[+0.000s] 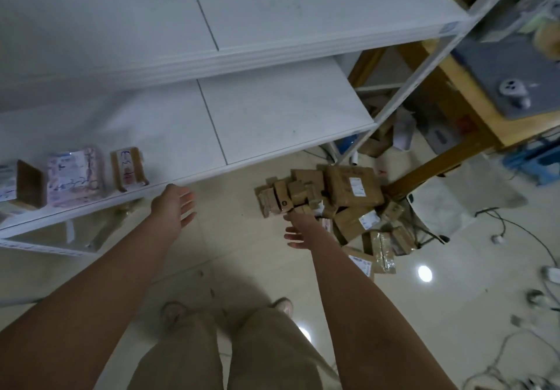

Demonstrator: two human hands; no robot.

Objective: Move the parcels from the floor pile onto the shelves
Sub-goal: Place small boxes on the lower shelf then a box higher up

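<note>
**Position of the task items.** We locate the floor pile [330, 195] of brown cardboard parcels on the tiled floor [242, 253]. It lies forward and to the right of the person, just off the right end of the lower shelf [272, 117]. Three placed parcels [74, 174] stand at the left end of that shelf, near its front edge. The upper shelf [303, 11] runs above it.

**State of each grip.** The right grip [298, 229] reaches down to the near left edge of the pile, at the small boxes [285, 199] stacked there. Its thumb and fingers are spread and wrapped round nothing we can see, so we read it as released. We cannot tell whether the fingertips touch cardboard. The left grip [175, 205] is released, fingers straight, just in front of the lower shelf's edge and well apart from the pile.

**Governing relation.** The right grip is the nearer one. The parcels lie directly ahead of it and slightly to its right. The small boxes at the near edge appear to run roughly in line with the forearm, though blur prevents certainty. The large labelled parcel [353, 186] lies flat at the far side.

**Expected move.** We judge that a small box will be grasped across its short width, then carried left and upward to the lower shelf.
</note>
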